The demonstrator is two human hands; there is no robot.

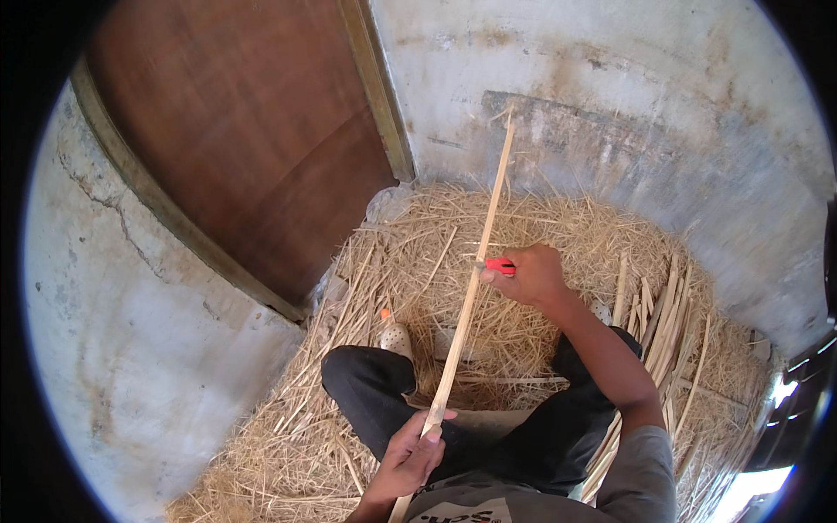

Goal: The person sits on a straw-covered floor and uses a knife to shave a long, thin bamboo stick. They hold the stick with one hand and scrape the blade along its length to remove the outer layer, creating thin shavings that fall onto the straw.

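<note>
A long, pale strip of split bamboo or wood (458, 338) slants away from my lap toward the wall, its far tip close to the wall. Near its lower end, my left hand (408, 459) is closed around it, thumb on top. My right hand (534, 275), farther out, grips a red-handled utility knife (500, 265). The knife's blade end meets the strip's right edge around mid-length. Whether the blade bites into the strip is too small to tell.
Straw-like shavings (558, 228) cover the floor around my bent legs (370, 379). Several long strips (667, 305) lie in a bundle to the right. A stained wall (593, 70) rises ahead, and a brown door (253, 131) stands at the far left. A spotted shoe (396, 339) shows by my left leg.
</note>
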